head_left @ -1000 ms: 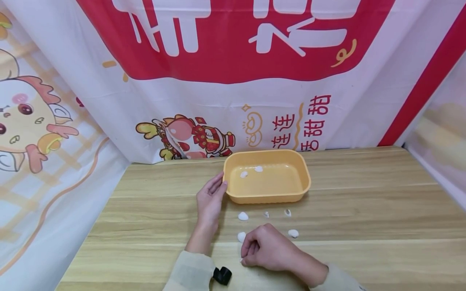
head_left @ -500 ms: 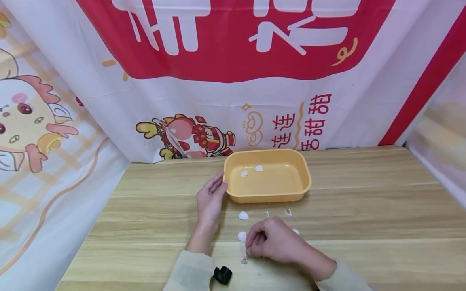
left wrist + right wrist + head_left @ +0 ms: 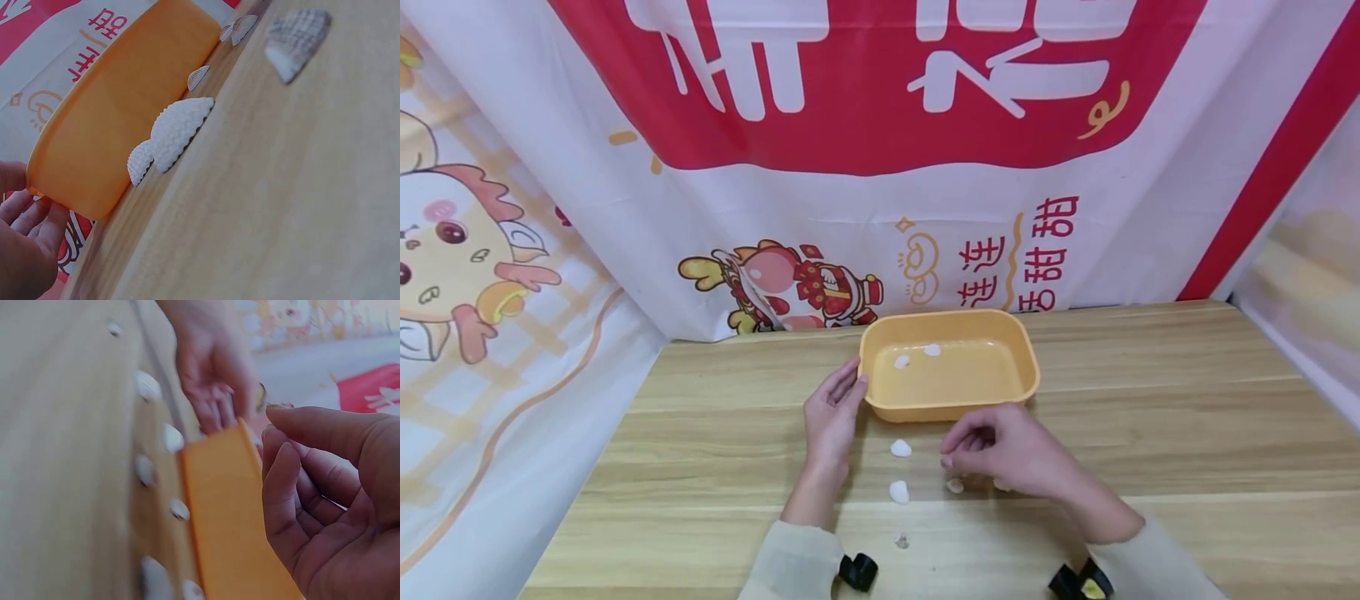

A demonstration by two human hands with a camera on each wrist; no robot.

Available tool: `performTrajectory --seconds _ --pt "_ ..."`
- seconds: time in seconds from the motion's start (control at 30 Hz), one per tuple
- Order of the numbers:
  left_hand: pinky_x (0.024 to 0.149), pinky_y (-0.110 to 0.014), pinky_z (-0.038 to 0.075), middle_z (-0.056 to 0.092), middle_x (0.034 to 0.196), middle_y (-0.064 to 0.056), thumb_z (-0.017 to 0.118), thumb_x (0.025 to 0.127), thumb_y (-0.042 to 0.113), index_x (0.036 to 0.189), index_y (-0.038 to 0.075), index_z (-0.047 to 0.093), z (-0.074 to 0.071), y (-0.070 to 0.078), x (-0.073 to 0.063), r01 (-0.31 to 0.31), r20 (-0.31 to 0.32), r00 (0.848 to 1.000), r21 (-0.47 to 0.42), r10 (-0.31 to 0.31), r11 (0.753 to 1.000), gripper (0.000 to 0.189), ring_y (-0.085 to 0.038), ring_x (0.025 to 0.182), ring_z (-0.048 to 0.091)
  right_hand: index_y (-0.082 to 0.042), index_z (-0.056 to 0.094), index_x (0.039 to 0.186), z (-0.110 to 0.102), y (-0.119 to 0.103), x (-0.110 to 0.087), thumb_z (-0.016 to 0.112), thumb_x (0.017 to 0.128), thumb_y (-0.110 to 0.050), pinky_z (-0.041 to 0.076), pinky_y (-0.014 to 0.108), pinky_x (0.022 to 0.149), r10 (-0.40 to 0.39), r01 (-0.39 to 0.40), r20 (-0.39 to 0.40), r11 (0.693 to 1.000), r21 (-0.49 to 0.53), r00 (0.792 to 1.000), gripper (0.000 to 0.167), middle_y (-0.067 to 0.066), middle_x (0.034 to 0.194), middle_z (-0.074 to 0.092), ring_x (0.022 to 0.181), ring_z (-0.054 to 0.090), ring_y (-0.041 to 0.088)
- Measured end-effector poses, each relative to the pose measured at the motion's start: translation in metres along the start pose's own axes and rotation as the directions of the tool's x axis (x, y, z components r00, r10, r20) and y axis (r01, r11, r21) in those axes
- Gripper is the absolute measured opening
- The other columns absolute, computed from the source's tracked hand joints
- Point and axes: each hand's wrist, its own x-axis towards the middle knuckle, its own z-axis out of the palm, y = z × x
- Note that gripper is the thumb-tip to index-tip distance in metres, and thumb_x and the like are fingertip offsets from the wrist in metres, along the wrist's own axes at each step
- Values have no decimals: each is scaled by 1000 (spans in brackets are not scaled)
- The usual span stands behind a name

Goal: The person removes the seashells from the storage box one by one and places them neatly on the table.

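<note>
My left hand holds the left end of a yellow-orange plastic basin, thumb and fingers at its rim. My right hand is above the table just before the basin's front wall. Its fingers are loosely bent, with thumb and forefinger tips close together; I see nothing held. White ribbed seashells lie on the table in rough rows: one shell near the basin, another shell below it, and a greyish shell nearest me. A further shell shows under my right hand, which hides others.
Inside the basin lie two white shells, one shell at the left and one shell at the back. A printed cloth hangs behind the wooden table. Black wrist straps are on both sleeves.
My right hand has let go of the greyish shell at the front left and moved up and right toward the basin. My left hand has stayed on the basin.
</note>
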Motion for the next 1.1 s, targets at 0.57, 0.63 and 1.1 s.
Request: performTrajectory --seconds 0.57,0.63,1.1 --pt "119 -34 54 68 150 -3 75 102 19 143 20 69 0 -2 1 -2 -8 1000 -2 2 1000 41 -22 141 63 -16 80 98 -31 0 -3 87 92 -26 58 24 68 89 -91 -100 996 -17 991 13 3 89 73 84 64 21" --pt "119 -34 54 68 150 -4 75 102 18 144 19 69 0 -1 1 -9 -8 1000 -2 9 1000 42 -22 141 63 -16 80 98 -31 0 -2 87 92 -26 58 24 68 86 -88 -103 996 -14 991 13 3 89 73 84 64 21" --pt "119 -34 54 69 149 -3 76 101 19 144 19 68 0 -1 1 -1 -7 1000 3 1 1000 43 -22 141 63 -15 80 96 -44 -8 33 84 95 -19 63 30 70 36 -57 -191 993 -104 981 6 4 89 76 81 68 21"
